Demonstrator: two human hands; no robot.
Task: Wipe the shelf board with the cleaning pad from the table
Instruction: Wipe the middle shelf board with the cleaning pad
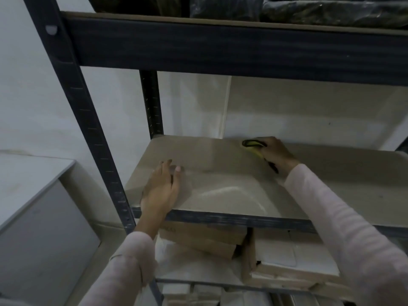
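The beige shelf board point(220, 164) fills the middle of the head view, framed by dark metal rails. My right hand point(277, 152) is far back on the board near the wall, closed around a yellow and black cleaning pad point(251, 145) pressed flat on the surface. My left hand point(162, 188) lies flat on the board's front left part, fingers together and pointing away from me, holding nothing. A pale curved streak point(231, 191) shows on the board between my hands.
A dark upright post point(88, 120) stands at the front left. Dark bags point(287, 7) sit on the shelf above, whose rail point(220, 49) hangs low. Cardboard boxes point(203, 239) are stacked on the shelf below. A grey table point(28, 180) stands at the left.
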